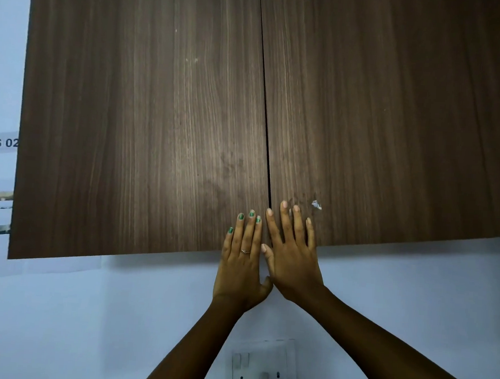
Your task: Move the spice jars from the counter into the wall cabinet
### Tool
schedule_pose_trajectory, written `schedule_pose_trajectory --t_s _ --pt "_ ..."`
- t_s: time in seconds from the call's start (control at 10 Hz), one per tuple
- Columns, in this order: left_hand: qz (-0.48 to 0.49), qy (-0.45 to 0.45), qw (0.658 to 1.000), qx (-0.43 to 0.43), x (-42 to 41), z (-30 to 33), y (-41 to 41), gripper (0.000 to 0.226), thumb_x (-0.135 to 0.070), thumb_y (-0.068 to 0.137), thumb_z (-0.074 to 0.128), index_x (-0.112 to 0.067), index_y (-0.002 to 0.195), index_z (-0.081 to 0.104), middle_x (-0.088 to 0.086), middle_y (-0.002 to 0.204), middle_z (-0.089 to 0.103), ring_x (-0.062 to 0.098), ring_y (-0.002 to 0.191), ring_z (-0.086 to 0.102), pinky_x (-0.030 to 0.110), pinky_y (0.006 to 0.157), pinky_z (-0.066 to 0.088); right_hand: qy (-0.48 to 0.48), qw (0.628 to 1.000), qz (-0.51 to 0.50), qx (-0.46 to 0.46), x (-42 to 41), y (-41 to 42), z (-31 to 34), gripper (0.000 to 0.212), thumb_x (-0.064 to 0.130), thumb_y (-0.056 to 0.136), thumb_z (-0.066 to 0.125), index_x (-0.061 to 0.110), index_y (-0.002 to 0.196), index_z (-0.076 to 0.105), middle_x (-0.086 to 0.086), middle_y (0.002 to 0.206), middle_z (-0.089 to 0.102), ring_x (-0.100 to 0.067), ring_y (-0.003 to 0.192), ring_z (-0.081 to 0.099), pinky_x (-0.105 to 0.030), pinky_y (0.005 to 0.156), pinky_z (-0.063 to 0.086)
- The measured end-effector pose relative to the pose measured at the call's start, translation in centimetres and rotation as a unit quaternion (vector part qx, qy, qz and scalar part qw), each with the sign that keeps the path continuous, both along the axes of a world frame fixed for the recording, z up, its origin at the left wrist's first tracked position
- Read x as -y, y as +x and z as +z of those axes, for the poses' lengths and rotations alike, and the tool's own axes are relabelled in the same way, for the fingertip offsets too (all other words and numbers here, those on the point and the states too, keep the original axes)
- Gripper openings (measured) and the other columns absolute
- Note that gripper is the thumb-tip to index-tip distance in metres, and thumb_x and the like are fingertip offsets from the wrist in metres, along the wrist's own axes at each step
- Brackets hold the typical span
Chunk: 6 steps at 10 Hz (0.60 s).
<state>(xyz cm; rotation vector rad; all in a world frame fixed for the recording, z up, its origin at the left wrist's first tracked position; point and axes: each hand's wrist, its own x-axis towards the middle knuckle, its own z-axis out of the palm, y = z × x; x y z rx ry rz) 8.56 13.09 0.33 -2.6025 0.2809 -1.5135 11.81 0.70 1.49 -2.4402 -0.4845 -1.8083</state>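
The dark wood wall cabinet (160, 110) fills most of the view, with both doors closed and a thin gap between them. My left hand (241, 256) lies flat with straight fingers on the lower corner of the left door. My right hand (292, 247) presses flat on the lower corner of the right door (394, 110), beside the gap. The two hands touch at the thumbs. No spice jars or counter are in view.
A white wall (88, 326) runs below the cabinet. A white switch and socket plate (264, 369) sits low on it between my forearms. A paper label reading "WS 02" (0, 142) and small pictures hang left of the cabinet.
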Motion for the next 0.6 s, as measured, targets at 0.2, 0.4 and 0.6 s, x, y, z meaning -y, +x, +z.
schedule_pose_trajectory --t_s 0.2,0.4,0.6 --pt "0.024 -0.012 0.999 -0.033 0.9 0.4 -1.8 0.091 -0.038 0.086 0.043 -0.012 0.143 -0.024 0.009 0.154 -0.027 0.027 0.142 -0.028 0.040 0.118 -0.013 -0.038 0.994 0.025 -0.096 0.6 -1.9 0.8 0.068 0.046 0.097 0.024 0.018 0.148 -0.010 -0.013 0.158 -0.012 -0.032 0.145 -0.009 -0.047 0.116 -0.003" --pt "0.008 0.008 0.999 -0.036 1.9 1.6 -4.5 0.071 -0.031 0.090 0.043 -0.014 0.151 0.011 0.004 0.159 0.013 0.026 0.146 0.008 0.043 0.119 0.010 -0.074 0.988 0.043 -0.127 2.4 -4.9 2.5 0.057 0.035 0.097 0.035 0.013 0.147 0.019 -0.017 0.156 0.012 -0.033 0.145 0.010 -0.047 0.117 0.017" --pt "-0.065 0.004 0.995 0.080 2.6 3.5 -7.4 0.026 -0.022 0.087 0.051 -0.009 0.108 0.062 0.008 0.110 0.063 0.024 0.091 0.057 0.032 0.070 0.045 -0.066 0.996 0.053 -0.026 3.8 -7.2 3.6 0.028 0.027 0.092 0.041 0.009 0.111 0.051 -0.015 0.118 0.054 -0.028 0.112 0.048 -0.037 0.097 0.038"
